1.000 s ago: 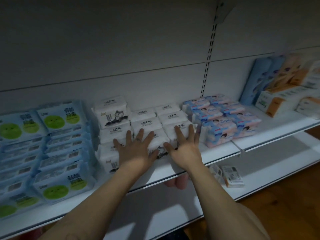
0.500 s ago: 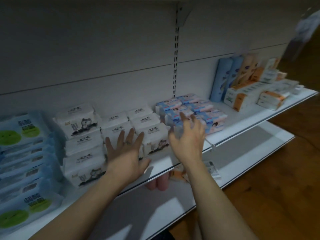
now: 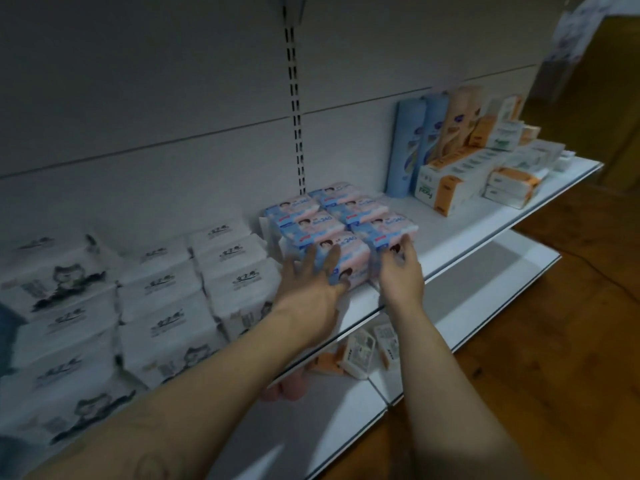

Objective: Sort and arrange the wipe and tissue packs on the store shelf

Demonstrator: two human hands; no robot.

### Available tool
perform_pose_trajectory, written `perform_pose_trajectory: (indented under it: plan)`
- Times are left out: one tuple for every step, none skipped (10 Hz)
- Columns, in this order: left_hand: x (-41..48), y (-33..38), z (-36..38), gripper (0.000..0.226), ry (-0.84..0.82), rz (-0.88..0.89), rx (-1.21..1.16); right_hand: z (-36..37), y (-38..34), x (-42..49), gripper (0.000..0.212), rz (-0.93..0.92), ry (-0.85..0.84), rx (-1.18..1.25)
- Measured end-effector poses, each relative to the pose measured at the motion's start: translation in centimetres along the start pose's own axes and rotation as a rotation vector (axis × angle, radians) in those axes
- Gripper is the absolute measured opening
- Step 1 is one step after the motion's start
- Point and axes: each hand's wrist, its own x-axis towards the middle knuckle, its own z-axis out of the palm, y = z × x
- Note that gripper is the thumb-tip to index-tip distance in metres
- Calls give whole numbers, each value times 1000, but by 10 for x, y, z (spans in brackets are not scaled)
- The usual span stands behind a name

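Wipe packs [image 3: 337,216] in blue and pink are being carried by the upper shelf [image 3: 460,244], in a block of two columns running front to back. The block is just right of the slotted upright [image 3: 294,98] on the back panel.

The front-left pack [image 3: 349,265] of that block is being touched by the left hand [image 3: 308,292]. Its fingers are being held straight and spread, flat on the pack's front face, with nothing clasped. The front-right pack [image 3: 384,233] is being met by the right hand [image 3: 401,277], whose fingers are being bent against the pack's front and right end. Whether that pack is being gripped or merely pressed is being hidden by blur and cannot be told. Both packs are being supported near the shelf's front edge, touching each other.

Just left of the block, white packs [image 3: 166,289] printed with a cat drawing are being displayed in rows and stacks. Well apart to the right, tall blue packs [image 3: 414,147] and a peach pack [image 3: 460,119] are being stood upright against the back panel. Orange-and-white tissue packs [image 3: 450,183] are being laid flat in front of them. Small boxes [image 3: 362,348] are being kept on the lower shelf [image 3: 491,299], below the hands. A wooden floor [image 3: 561,358] is being shown to the right.
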Motion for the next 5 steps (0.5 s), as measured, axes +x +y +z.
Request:
perform_pose_trajectory:
  plan:
    - [9,-7,2,53,-16,0,-65,8,1,9,68,24,-20,-40]
    - [10,-12,2,54,7,32,-88,12,2,13,82,29,-20,-60]
    - [3,-17,-3,58,-3,69,-65,7,0,15,83,21,-33,-135]
    - [-15,-27,-6,61,87,59,-115,-1,-6,15,77,-115,55,-286]
    - [-43,-50,-6,65,147,-82,-164,-2,-21,-7,72,-284,90,-340]
